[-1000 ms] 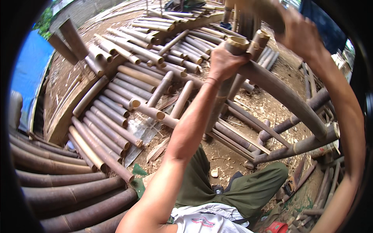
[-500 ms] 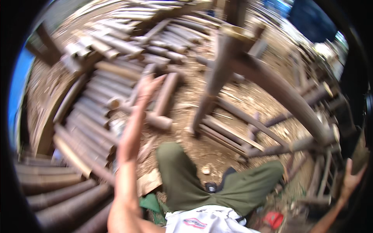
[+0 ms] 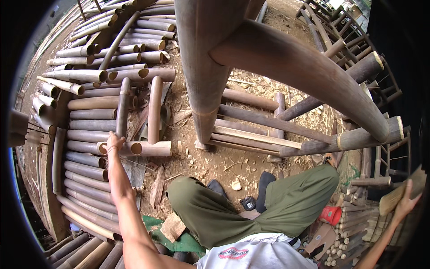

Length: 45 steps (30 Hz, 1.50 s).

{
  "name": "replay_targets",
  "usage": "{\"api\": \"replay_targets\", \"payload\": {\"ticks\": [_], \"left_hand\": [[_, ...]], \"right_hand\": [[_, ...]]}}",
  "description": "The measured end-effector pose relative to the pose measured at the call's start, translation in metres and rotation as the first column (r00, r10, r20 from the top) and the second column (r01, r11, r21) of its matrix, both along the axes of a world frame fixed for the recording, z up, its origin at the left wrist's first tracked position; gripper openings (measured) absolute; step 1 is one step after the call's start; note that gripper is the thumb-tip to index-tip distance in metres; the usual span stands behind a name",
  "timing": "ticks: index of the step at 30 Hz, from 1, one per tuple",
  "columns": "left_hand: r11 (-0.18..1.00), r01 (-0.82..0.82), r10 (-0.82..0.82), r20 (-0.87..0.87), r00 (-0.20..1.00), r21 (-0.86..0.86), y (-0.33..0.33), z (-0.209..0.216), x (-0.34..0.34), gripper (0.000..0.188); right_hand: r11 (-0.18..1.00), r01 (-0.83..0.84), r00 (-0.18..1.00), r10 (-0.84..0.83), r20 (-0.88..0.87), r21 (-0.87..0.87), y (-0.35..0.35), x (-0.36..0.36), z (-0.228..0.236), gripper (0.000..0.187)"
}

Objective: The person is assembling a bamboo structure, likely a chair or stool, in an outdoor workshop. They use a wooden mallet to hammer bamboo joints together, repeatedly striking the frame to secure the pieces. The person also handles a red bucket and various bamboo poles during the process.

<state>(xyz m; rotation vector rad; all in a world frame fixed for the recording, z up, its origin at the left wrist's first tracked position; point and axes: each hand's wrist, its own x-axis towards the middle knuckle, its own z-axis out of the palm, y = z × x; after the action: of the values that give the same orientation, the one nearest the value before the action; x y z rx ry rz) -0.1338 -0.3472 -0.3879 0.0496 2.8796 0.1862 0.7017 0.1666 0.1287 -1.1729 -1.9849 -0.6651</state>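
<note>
Left hand (image 3: 115,142), at the near end of a short dark bamboo length (image 3: 122,107), left of a standing bamboo frame (image 3: 204,80); finger closure cannot be told. Right hand (image 3: 406,204), gripping a wooden block (image 3: 389,200), far right; step in hand, as judged, reaching for the length; lifting it would call for a firm left-hand hold, block kept aside.

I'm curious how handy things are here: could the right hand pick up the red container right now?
Probably not: the right hand holds a wooden block and would likely need freeing first, though the red container seems largely uncovered.
</note>
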Motion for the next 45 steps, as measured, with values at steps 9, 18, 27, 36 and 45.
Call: {"api": "replay_targets", "payload": {"ticks": [9, 18, 27, 36, 45], "left_hand": [[0.984, 0.048, -0.052, -0.018, 0.999, -0.172, 0.055, 0.009, 0.014, 0.072], [0.894, -0.192, -0.093, 0.587, 0.804, 0.405, 0.053, 0.041, 0.076, 0.058], [0.924, -0.083, -0.025, 0.275, 0.961, 0.374, 0.038, 0.119, 0.112, 0.069], [0.956, 0.292, -0.292, 0.026, 0.956, 0.014, 0.074, 0.206, 0.166, 0.096], [0.767, 0.198, -0.461, 0.309, 0.832, 0.61, 0.222, 0.252, 0.17, 0.074]], "right_hand": [[0.985, -0.13, 0.988, 0.118, -0.1, -0.116, -0.004, -0.042, -0.027, 0.075], [0.986, -0.108, 0.988, 0.093, -0.12, -0.126, -0.006, 0.036, -0.024, 0.07], [0.914, -0.223, 0.948, 0.123, -0.292, -0.338, 0.034, 0.09, -0.066, 0.069], [0.88, -0.266, 0.887, 0.064, -0.457, -0.394, 0.096, 0.122, -0.123, 0.073], [0.893, -0.392, 0.757, 0.175, -0.63, -0.222, 0.314, 0.131, -0.062, 0.065]]}}
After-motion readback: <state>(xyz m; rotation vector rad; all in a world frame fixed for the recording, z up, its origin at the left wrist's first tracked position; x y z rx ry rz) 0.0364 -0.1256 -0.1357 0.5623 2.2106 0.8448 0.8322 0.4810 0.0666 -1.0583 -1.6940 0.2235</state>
